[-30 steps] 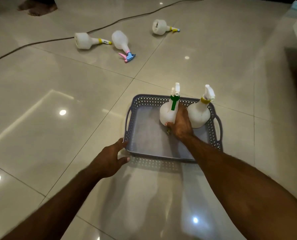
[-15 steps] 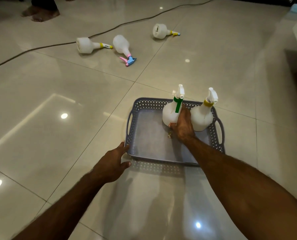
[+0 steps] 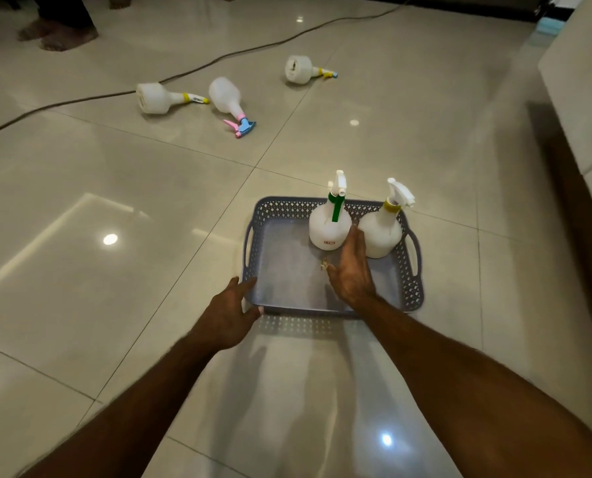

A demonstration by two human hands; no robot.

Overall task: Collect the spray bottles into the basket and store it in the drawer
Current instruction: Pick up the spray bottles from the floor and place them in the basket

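Down on the shiny tiled floor (image 3: 80,270) sits the grey perforated basket (image 3: 412,298), just past centre toward 3 o'clock. Two spray bottles stand upright inside it along the 12 o'clock wall: the green-trigger bottle (image 3: 327,227) and, right beside it at 3 o'clock, the yellow-collar bottle (image 3: 381,232). They look like they're touching or nearly so, hard to call.

Right hand (image 3: 353,270) is over the basket with fingers straight, grip released, fingertips up by the gap between the two bottles. Can't tell if it's actually touching either one. Left hand (image 3: 229,315) is at the basket's 7 o'clock corner, fingers relaxed and laid against the rim, not clenched around it.

Three more bottles are lying on their sides well apart from the basket, up toward 11 to 12 o'clock: one with a yellow collar (image 3: 156,98), a pink-and-blue-trigger bottle (image 3: 225,96) just beside it, and a third (image 3: 299,69) further toward 12. A dark cable (image 3: 198,69) runs across the floor behind them. Someone's bare feet (image 3: 63,37) are at the 11 o'clock corner, and a pale cabinet edge (image 3: 581,81) is over at 2 o'clock.
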